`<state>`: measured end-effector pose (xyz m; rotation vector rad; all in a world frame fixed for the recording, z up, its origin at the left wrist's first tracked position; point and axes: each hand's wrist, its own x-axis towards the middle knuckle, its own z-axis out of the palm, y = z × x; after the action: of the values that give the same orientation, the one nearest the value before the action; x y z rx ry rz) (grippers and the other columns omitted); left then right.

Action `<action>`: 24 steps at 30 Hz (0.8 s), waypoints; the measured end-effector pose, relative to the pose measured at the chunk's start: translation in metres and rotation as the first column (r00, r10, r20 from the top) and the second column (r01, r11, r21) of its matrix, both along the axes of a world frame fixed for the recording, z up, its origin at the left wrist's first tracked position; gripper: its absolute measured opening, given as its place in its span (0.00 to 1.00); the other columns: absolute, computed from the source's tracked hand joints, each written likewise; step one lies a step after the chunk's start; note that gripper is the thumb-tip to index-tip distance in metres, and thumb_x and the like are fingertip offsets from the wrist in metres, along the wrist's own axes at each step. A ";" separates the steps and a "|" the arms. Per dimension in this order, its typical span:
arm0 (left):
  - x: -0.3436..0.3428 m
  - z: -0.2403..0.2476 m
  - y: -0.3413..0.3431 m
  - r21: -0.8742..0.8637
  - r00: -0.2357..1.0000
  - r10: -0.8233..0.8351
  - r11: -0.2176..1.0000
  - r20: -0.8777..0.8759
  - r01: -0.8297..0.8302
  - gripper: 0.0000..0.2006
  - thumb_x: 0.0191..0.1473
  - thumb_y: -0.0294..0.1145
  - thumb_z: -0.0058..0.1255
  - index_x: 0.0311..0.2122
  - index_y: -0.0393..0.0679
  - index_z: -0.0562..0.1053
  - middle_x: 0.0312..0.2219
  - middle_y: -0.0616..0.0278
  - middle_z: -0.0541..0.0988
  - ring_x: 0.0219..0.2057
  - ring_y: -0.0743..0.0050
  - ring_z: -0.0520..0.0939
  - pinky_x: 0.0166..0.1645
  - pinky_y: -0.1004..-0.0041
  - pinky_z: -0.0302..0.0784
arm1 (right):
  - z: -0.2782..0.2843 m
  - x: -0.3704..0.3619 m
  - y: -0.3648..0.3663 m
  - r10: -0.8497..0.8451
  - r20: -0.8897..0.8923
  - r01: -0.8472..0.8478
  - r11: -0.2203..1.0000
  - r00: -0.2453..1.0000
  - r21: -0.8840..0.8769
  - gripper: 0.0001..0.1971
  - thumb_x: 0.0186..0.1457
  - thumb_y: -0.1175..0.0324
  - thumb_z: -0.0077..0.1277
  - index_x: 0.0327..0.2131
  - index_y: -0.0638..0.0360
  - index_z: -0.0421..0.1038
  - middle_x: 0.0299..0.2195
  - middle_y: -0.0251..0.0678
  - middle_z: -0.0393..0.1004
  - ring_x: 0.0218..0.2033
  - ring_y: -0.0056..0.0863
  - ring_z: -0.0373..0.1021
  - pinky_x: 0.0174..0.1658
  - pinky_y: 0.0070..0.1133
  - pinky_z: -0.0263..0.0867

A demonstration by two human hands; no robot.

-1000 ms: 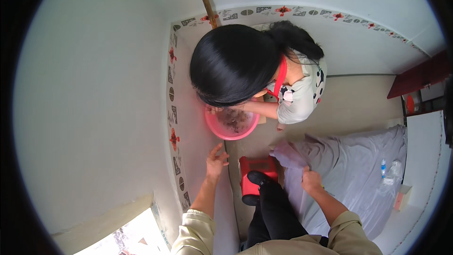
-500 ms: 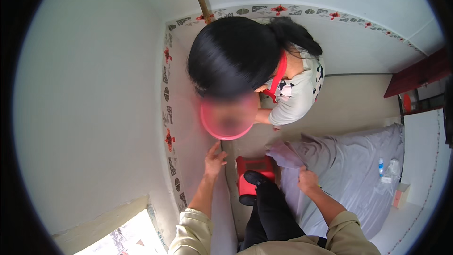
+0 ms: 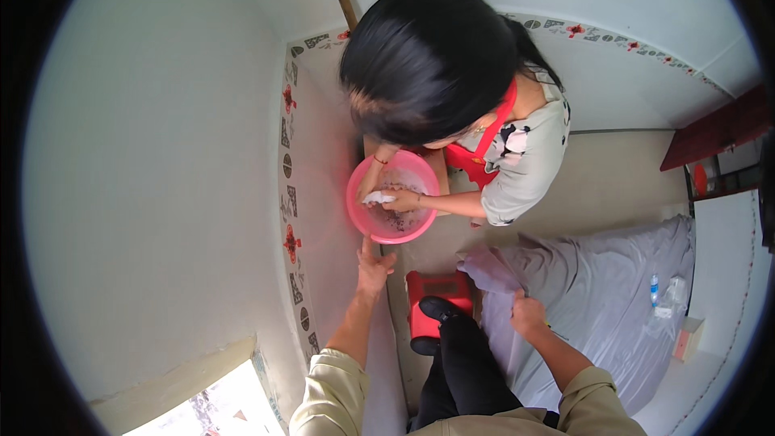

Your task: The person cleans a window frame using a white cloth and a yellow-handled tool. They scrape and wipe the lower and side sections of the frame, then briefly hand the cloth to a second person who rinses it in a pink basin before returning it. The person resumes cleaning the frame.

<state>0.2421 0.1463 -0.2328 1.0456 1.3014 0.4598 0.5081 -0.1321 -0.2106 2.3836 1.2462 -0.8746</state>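
Note:
My left hand [image 3: 374, 268] reaches forward with its index finger stretched out and holds nothing. Its fingertip is just below the rim of a pink basin [image 3: 421, 234]; I cannot tell whether it touches. Over that basin, a co-worker's two hands [image 3: 395, 196] hold a wet-looking white cloth [image 3: 378, 197]. Dark bits lie in the basin. My right hand [image 3: 529, 313] is closed at the edge of a grey sheet [image 3: 597, 299] and grips a fold of it. Something small and yellow shows beside my right wrist.
My feet are on a red plastic stool [image 3: 425, 284]. A person [image 3: 517, 153] in a red apron leans in from ahead. A patterned-border wall [image 3: 323, 186] is close on the left. A bottle [image 3: 654, 291] and clear plastic lie on the sheet; a dark red door [image 3: 718, 131] stands far right.
The co-worker's head has moved up and right, uncovering the basin, hands and white cloth. My left hand has risen slightly toward the basin. My right hand keeps its grip.

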 end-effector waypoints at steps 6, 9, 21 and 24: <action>0.023 0.030 0.014 0.081 0.998 -0.020 0.996 -0.059 0.025 0.48 0.51 0.21 0.58 0.72 0.60 0.46 0.65 0.46 0.47 0.46 0.65 0.80 0.45 0.67 0.84 | 0.007 0.015 -0.011 0.009 -0.005 -0.009 0.995 1.000 0.104 0.17 0.49 0.69 0.58 0.39 0.63 0.62 0.27 0.49 0.79 0.32 0.49 0.77 0.39 0.41 0.72; 0.008 -0.001 0.015 0.544 0.949 -0.048 0.810 -0.311 0.220 0.47 0.49 0.18 0.56 0.71 0.61 0.49 0.65 0.44 0.47 0.53 0.49 0.77 0.51 0.60 0.80 | 0.014 0.012 -0.008 0.024 -0.013 -0.023 0.993 1.000 0.112 0.17 0.49 0.69 0.58 0.39 0.63 0.63 0.28 0.49 0.79 0.33 0.49 0.77 0.39 0.41 0.72; 0.019 0.068 0.015 0.488 0.608 0.035 0.636 -0.793 0.599 0.19 0.45 0.27 0.60 0.46 0.51 0.78 0.49 0.50 0.65 0.47 0.47 0.76 0.48 0.57 0.78 | 0.015 0.013 -0.002 0.047 -0.007 -0.047 0.995 0.999 0.091 0.19 0.49 0.68 0.57 0.41 0.66 0.64 0.29 0.49 0.79 0.34 0.49 0.77 0.40 0.40 0.72; 0.007 0.093 0.004 0.535 0.689 0.056 0.677 -0.722 0.505 0.14 0.44 0.27 0.61 0.40 0.47 0.81 0.41 0.55 0.67 0.45 0.50 0.75 0.48 0.58 0.78 | 0.014 0.019 -0.003 0.062 0.000 -0.062 0.994 0.998 0.089 0.19 0.49 0.69 0.56 0.43 0.68 0.65 0.30 0.50 0.80 0.35 0.49 0.77 0.41 0.39 0.73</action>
<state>0.2494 0.1498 -0.1402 2.2067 1.6395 0.3633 0.5268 -0.1352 -0.1971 2.3982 1.3801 -0.8196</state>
